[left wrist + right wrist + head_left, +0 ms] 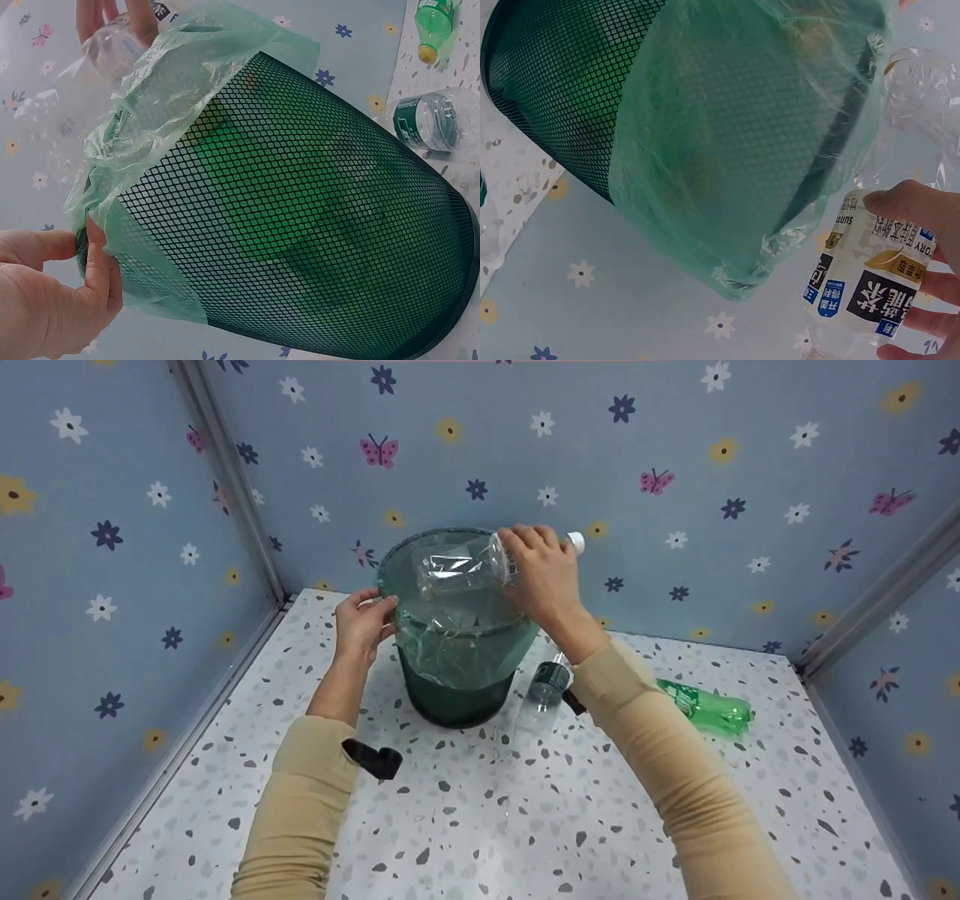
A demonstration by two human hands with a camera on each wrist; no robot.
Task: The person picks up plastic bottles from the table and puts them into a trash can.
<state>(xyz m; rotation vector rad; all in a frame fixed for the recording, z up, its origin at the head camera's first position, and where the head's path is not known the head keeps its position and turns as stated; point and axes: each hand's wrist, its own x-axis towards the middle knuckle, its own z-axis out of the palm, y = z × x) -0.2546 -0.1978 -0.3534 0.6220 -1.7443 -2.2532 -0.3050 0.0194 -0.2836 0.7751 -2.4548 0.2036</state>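
My right hand (541, 574) grips a clear plastic bottle (456, 568) around its labelled part, white cap to the right. The bottle lies tilted over the mouth of a black mesh trash can (459, 706), its base end over the opening. A thin green trash bag (469, 656) lines the can and folds down over the rim. At the left of the rim, my left hand (360, 624) pinches the bag's edge against it between thumb and fingers. Through the mesh in the left wrist view, a green bottle (244, 195) shows inside the can.
Right of the can, a clear bottle with a dark green label (551, 675) lies on the speckled tabletop (450, 825). Farther right lies a green bottle (712, 710), partly behind my right sleeve. Flower-patterned panels (480, 457) enclose the back and both sides.
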